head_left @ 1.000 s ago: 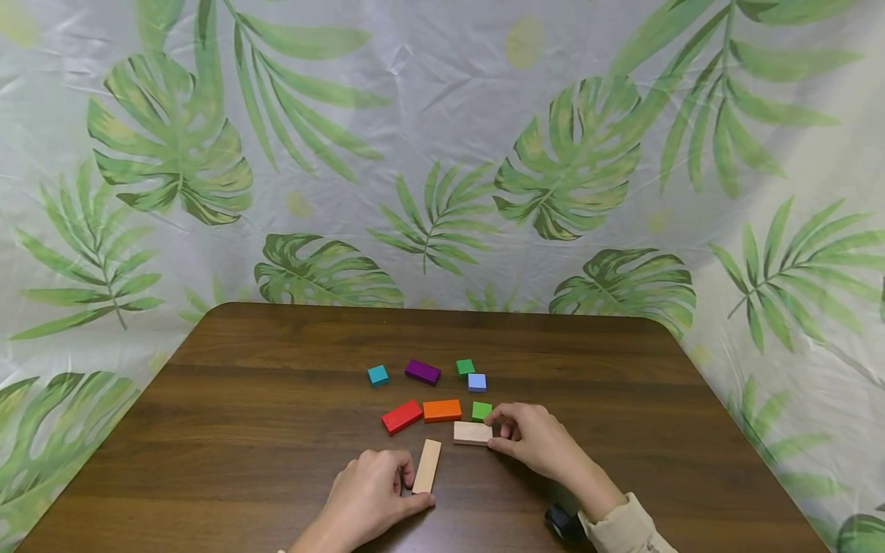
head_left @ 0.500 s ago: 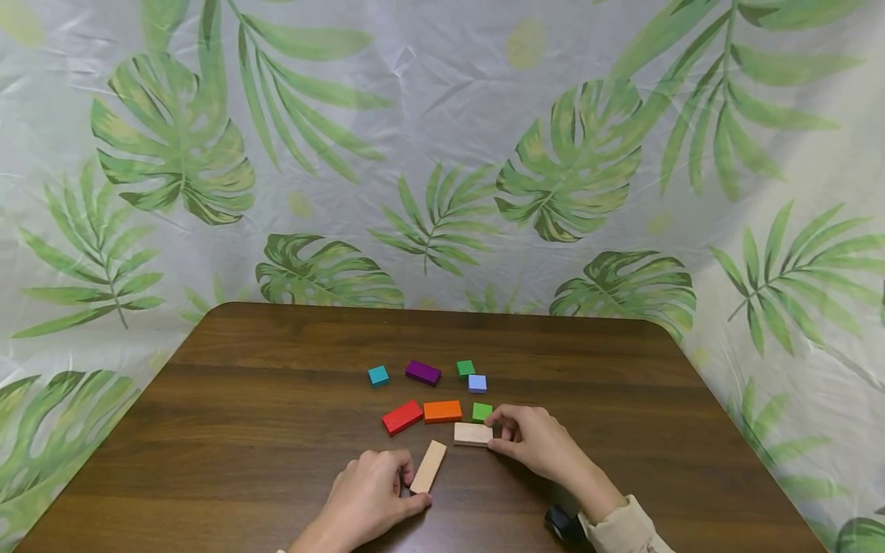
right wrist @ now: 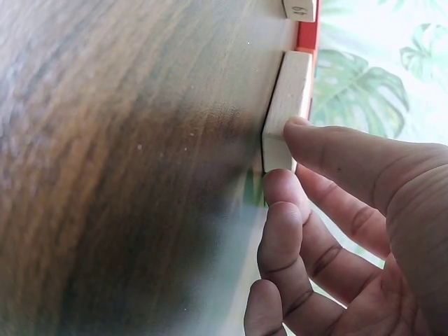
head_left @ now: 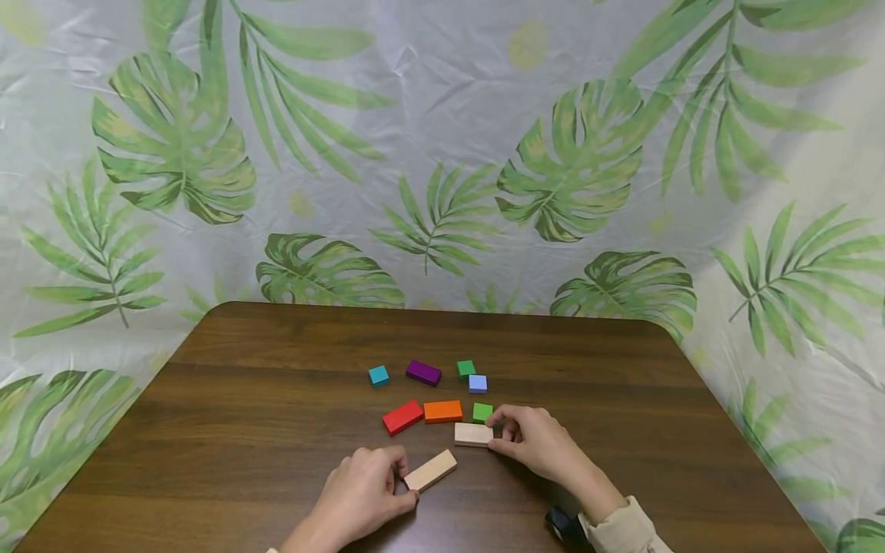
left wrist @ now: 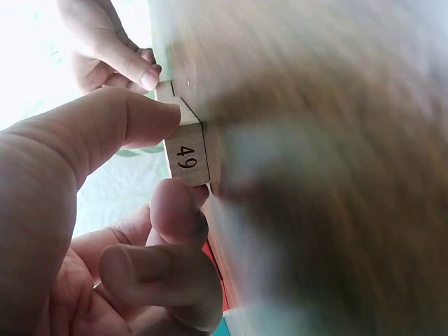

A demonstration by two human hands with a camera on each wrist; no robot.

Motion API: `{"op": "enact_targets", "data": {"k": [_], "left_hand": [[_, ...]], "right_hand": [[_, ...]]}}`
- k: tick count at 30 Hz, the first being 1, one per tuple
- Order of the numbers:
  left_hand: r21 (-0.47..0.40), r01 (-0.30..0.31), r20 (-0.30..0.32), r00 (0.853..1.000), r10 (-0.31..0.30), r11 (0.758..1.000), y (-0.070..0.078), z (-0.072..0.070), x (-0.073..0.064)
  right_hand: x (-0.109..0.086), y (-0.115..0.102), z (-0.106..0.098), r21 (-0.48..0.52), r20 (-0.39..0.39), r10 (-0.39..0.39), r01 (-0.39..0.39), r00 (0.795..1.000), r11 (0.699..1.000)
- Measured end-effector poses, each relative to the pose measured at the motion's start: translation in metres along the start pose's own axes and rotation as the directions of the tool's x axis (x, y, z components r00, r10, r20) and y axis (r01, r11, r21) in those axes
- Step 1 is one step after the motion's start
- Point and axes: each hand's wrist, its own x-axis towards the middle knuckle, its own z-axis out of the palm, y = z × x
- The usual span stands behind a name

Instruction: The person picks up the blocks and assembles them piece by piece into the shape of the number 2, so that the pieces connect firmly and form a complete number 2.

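My left hand (head_left: 361, 489) pinches the near end of a plain wooden block (head_left: 430, 471) lying slanted on the table. In the left wrist view, thumb and fingertip sit on either side of its end face, which is printed with 49 (left wrist: 187, 155). Farther right, my right hand (head_left: 534, 442) holds the right end of a second plain wooden block (head_left: 473, 435) between thumb and fingers. This block lies flat, roughly crosswise, just in front of a light green block (head_left: 482, 412). A small gap separates the two wooden blocks.
An orange block (head_left: 442, 412) and a red block (head_left: 402, 417) lie behind the wooden ones. Farther back are teal (head_left: 378, 375), purple (head_left: 423, 372), dark green (head_left: 466, 369) and light blue (head_left: 478, 383) blocks. A leaf-print cloth (head_left: 442, 153) hangs behind the brown table (head_left: 263, 430).
The wooden block in my left hand has turned clockwise, its far end swinging right toward the other wooden block. My left hand has shifted slightly left; my right hand stays in place.
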Motion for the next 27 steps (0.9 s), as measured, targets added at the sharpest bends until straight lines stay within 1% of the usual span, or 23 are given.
{"op": "enact_targets", "data": {"k": [7, 10, 16, 21, 24, 27], "left_hand": [[0.003, -0.014, 0.004, 1.000, 0.014, 1.000, -0.006, -0.004, 0.001], [0.007, -0.025, 0.016, 1.000, 0.025, 1.000, -0.009, -0.007, 0.002], [-0.012, -0.054, 0.042, 0.998, 0.054, 0.998, -0.017, -0.012, 0.005], [-0.013, -0.069, 0.031, 0.997, 0.069, 0.998, -0.023, -0.015, 0.007], [-0.010, -0.083, 0.015, 0.996, 0.083, 0.996, -0.027, -0.016, 0.008], [-0.016, -0.091, 0.015, 0.996, 0.091, 0.996, -0.032, -0.019, 0.010]], "right_hand": [[0.001, 0.001, 0.000, 0.015, 0.006, -0.011, 0.010, 1.000, 1.000], [0.001, 0.001, 0.000, 0.023, 0.013, -0.016, 0.016, 1.000, 1.000], [0.001, 0.002, 0.001, 0.031, 0.014, -0.023, 0.023, 1.000, 0.999], [0.000, 0.002, 0.000, 0.048, 0.016, -0.038, 0.037, 0.999, 0.998], [-0.001, 0.002, 0.000, 0.053, 0.016, -0.037, 0.036, 0.999, 0.998], [-0.001, 0.002, 0.001, 0.053, 0.018, -0.032, 0.031, 0.999, 0.998]]}}
